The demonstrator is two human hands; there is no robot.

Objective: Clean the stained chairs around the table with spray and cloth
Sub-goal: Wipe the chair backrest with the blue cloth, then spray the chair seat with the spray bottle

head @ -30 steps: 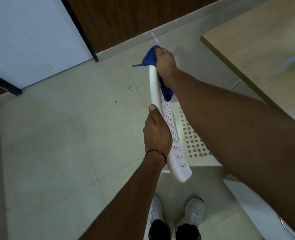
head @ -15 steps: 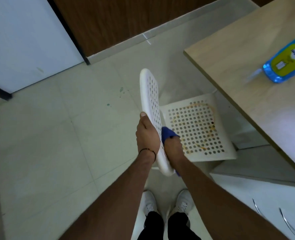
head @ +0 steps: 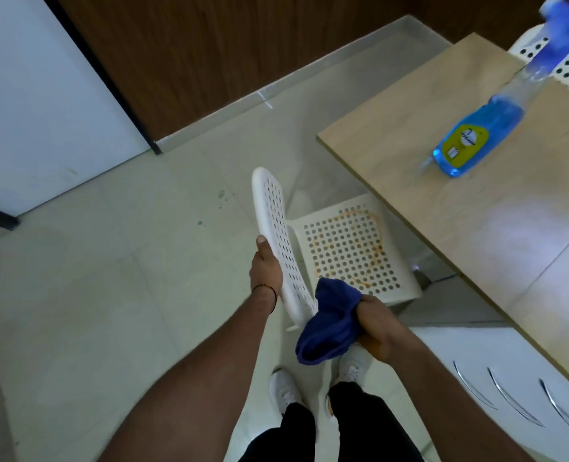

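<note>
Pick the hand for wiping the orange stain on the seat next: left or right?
Right. The right hand grips the blue cloth beside the seat's near edge, close to the orange stain. The left hand holds the backrest, likely steadying the chair.

Both arms are bare and come up from the bottom of the frame toward the centre, one from the lower left, the other from the lower right. The left hand [head: 265, 270] is wrapped round the edge of the chair back [head: 273, 225] with the thumb lying up along the rim, and there's a thin dark band [head: 265, 289] on that wrist. The right hand [head: 375, 323] sits a bit lower, just right of centre, fingers bunched tight around the blue cloth [head: 326, 328]. The two hands are near each other, not touching.
</note>
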